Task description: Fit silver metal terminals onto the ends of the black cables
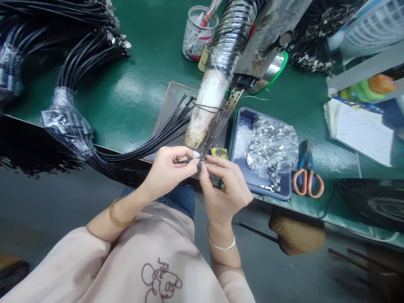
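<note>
My left hand pinches the end of a black cable between thumb and fingers. Close beside it, my right hand has thumb and fingertips pressed together at the cable's tip; whatever small piece they hold is too tiny to make out. Just above both hands, the tip of a soldering iron points down at the fingertips. A wrapped fume hose ends next to it. More black cables run from a plastic-wrapped bundle onto a dark board, left of the hose. A yellow sponge lies behind my right fingers.
Right of my hands, a blue tray holds a bag of small metal connectors. Orange-handled pliers lie beside it. A clear cup, a green-rimmed solder spool, and a paper pad are farther back. Cable bundles fill the left.
</note>
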Action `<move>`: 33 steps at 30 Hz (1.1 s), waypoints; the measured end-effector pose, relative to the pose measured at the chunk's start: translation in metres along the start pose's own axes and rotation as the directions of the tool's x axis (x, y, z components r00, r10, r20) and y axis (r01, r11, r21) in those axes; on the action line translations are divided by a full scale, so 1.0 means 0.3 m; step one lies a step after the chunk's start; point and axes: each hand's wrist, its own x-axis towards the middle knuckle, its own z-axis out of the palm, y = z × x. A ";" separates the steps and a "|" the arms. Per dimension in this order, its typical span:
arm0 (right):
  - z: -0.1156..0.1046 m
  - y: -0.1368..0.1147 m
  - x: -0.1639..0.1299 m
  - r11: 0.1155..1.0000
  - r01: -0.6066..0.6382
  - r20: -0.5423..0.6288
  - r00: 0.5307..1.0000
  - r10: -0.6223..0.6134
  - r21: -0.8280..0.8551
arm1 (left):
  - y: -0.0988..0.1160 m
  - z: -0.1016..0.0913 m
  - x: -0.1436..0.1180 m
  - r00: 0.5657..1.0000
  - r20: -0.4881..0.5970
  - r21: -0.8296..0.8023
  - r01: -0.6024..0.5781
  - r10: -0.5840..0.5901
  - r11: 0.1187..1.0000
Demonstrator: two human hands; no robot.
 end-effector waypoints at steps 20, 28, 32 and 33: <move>-0.009 -0.010 -0.004 0.999 -0.008 0.019 1.000 0.009 -0.045 | 0.001 -0.004 -0.009 0.998 0.054 0.001 -0.016 0.016 1.000; -0.013 0.001 -0.016 0.998 0.045 0.058 0.997 -0.043 -0.037 | -0.022 -0.022 -0.008 0.996 0.092 0.074 0.004 -0.011 0.997; -0.023 0.006 -0.022 0.997 0.068 0.049 0.997 -0.066 -0.043 | -0.020 -0.028 -0.015 0.986 0.164 0.106 -0.004 -0.014 0.994; -0.029 0.008 -0.025 0.997 0.069 0.051 0.996 -0.067 -0.036 | -0.018 -0.029 -0.017 0.984 0.179 0.108 -0.006 -0.013 0.994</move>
